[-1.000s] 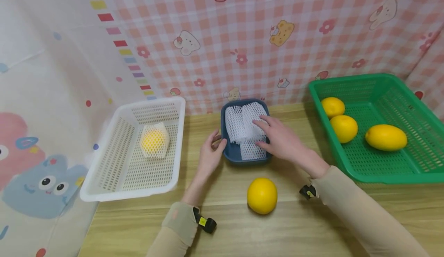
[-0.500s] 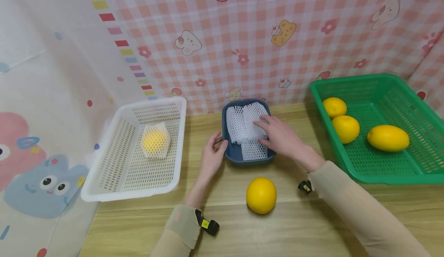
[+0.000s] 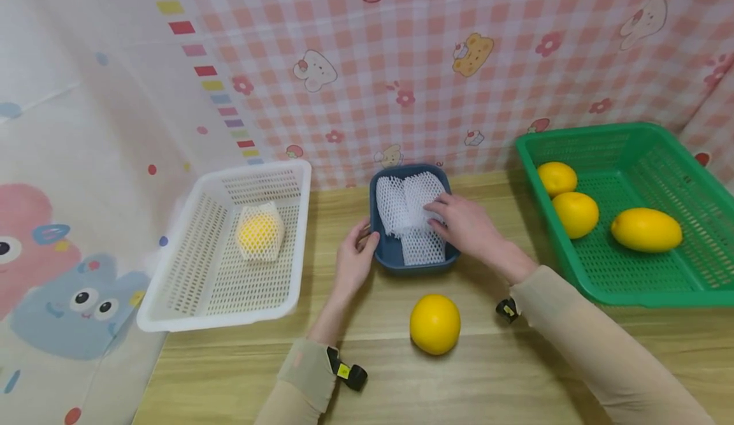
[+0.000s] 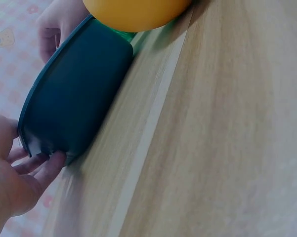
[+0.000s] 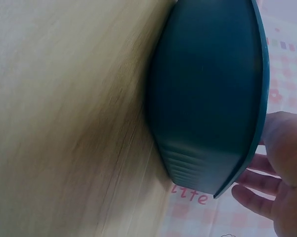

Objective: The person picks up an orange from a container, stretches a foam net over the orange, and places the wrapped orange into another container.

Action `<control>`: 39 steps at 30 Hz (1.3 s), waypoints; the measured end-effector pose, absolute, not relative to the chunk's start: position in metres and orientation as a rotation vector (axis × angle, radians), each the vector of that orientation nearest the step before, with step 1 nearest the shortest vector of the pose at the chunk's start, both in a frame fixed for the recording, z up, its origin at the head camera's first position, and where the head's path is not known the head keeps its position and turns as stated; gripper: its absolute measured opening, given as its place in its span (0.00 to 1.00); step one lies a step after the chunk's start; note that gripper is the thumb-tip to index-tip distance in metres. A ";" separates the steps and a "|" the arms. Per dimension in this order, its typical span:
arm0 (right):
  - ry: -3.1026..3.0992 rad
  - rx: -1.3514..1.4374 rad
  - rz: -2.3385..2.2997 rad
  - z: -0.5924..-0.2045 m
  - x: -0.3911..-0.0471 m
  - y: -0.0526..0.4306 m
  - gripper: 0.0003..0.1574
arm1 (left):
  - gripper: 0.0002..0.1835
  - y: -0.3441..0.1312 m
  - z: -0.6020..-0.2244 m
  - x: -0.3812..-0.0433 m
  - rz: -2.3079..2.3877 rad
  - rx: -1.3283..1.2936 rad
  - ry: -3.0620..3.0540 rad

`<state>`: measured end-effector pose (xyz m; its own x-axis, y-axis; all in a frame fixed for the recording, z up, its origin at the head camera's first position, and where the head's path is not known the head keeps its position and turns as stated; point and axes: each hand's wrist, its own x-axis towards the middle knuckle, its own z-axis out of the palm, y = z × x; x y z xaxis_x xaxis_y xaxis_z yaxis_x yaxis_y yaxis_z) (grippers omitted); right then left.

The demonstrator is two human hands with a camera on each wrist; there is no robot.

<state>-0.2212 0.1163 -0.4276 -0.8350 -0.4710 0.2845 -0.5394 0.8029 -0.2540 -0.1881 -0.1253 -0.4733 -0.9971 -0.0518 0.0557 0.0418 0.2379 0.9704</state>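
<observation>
A dark blue plastic basin [image 3: 387, 256] stands on the table and holds several white mesh sleeves [image 3: 421, 189]. My left hand [image 3: 352, 260] grips its left side, with the thumb at the rim and the fingers against the outer wall; the left wrist view shows those fingers [image 4: 50, 170] low on the basin [image 4: 81, 89]. From the right, my right hand [image 3: 470, 224] reaches over the rim. Its bent fingers touch the right-hand sleeve, with a small gap between thumb and forefinger. In the right wrist view the basin wall [image 5: 207, 79] hides the sleeves.
An orange [image 3: 435, 324] sits in front of the basin. At the left, a white basket [image 3: 304, 234] holds one yellow fruit in a mesh sleeve [image 3: 260, 232]. At the right, a green basket [image 3: 564, 266] contains three yellow-orange fruits [image 3: 646, 229]. A checked cloth [image 3: 367, 49] hangs behind.
The right hand's thumb and fingertips have drawn closer together over the sleeve. My left hand stays at the basin's side. The head view has shifted slightly.
</observation>
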 end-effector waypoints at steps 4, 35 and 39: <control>-2.721 0.754 0.517 -0.428 -0.222 0.116 0.16 | 0.25 -0.124 -0.472 -0.187 -1.888 0.024 -2.416; -2.168 0.273 1.170 -0.387 -0.183 0.124 0.11 | 0.27 -0.120 -0.447 -0.151 -1.666 -0.080 -2.340; -2.174 0.278 1.263 -0.380 -0.167 0.122 0.11 | 0.28 -0.117 -0.436 -0.140 -1.674 -0.159 -2.334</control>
